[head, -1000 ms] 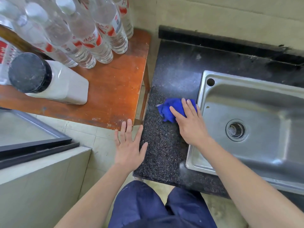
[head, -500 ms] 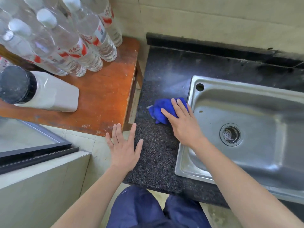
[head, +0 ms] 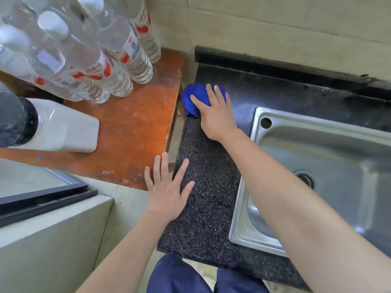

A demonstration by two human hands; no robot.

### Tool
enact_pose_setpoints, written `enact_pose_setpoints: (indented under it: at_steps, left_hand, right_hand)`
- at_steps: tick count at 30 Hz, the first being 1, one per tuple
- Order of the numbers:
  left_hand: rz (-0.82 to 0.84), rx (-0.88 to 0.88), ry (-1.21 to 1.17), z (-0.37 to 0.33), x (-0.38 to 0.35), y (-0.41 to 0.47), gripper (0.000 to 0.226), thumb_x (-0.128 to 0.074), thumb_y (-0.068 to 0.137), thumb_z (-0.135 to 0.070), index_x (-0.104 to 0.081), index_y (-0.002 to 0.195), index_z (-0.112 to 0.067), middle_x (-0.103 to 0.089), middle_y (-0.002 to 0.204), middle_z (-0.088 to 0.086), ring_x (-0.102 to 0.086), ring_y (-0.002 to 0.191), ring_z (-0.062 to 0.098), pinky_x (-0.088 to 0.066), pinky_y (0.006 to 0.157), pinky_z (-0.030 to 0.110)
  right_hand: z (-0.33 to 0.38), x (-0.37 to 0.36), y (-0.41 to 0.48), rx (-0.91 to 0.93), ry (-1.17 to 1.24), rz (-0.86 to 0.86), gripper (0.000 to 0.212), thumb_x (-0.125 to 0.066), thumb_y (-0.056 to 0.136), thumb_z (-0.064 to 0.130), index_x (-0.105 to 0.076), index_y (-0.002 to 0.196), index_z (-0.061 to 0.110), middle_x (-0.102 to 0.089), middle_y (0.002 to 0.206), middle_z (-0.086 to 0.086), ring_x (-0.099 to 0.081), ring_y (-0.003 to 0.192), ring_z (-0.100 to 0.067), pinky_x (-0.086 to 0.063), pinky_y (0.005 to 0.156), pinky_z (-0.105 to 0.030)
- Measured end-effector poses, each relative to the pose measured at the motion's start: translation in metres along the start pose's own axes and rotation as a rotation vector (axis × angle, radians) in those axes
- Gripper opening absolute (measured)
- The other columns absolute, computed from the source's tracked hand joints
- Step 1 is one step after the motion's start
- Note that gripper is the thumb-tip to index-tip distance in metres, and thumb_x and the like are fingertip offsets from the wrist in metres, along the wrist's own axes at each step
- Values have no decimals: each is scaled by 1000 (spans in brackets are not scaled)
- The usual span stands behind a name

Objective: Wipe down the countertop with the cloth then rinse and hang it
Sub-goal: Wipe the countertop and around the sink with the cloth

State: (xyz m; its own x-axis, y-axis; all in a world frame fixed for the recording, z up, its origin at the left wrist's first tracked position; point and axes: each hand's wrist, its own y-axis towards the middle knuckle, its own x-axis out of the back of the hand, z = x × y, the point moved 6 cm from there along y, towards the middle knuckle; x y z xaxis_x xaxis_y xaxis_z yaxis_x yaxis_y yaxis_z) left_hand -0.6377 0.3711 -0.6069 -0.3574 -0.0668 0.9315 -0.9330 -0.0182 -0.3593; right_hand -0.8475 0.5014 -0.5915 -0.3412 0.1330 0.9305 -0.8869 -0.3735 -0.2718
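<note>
Upper centre: right hand (head: pixel 215 117) presses cloth (head: pixel 191 98) onto tabletop (head: pixel 203 208), fingers (head: pixel 218 94) straight; left hand (head: pixel 167 187) spread, empty. Cloth judged soft, light: pinch its bunched middle.

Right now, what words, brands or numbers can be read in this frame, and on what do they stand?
Clear bottles, red-and-white labels: red script characters, too blurred to read.
White jar with black lid: no text shows.
Blue cloth, countertop, sink: no text.
Nothing in this frame can be quoted.
</note>
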Motion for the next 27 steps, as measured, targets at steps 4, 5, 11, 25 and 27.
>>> enact_pose_setpoints:
  at_steps: [4,5,11,25,27]
  left_hand:
    - [11,5,17,0,-3,0,64,-13,98,-67,-6,156,-42,6,164,18,7,152,37,-3,115,61]
    - [9,2,21,0,-2,-1,64,-14,98,-67,-8,157,-42,4,164,18,4,152,38,-3,115,61]
    - [22,-10,16,-2,-1,-1,63,-11,98,-66,-7,157,-42,6,164,19,5,152,38,-1,114,61]
    - [45,19,79,1,-3,0,64,-7,97,-70,1,156,-45,15,164,16,15,151,35,3,115,58]
    - [57,23,80,3,-1,1,65,-8,97,-70,0,156,-45,17,163,15,17,151,34,4,115,58]
  right_hand:
    - [0,4,-5,90,-16,41,56,-39,102,25,-25,155,36,-1,167,-13,2,153,-32,0,123,-49]
    - [-12,3,-19,107,-16,62,55,-38,103,24,-27,155,36,-2,167,-12,1,153,-32,-1,123,-48]
    - [-93,3,-97,-13,20,33,57,-29,90,25,-53,142,31,-29,158,-22,-23,146,-46,-24,116,-58]
    - [-22,15,31,65,30,2,63,-46,98,24,-25,155,37,-2,166,-14,1,153,-34,-1,122,-49]
    - [-52,16,5,60,57,1,60,-44,99,23,-27,154,38,-2,166,-13,0,153,-31,-2,123,-46]
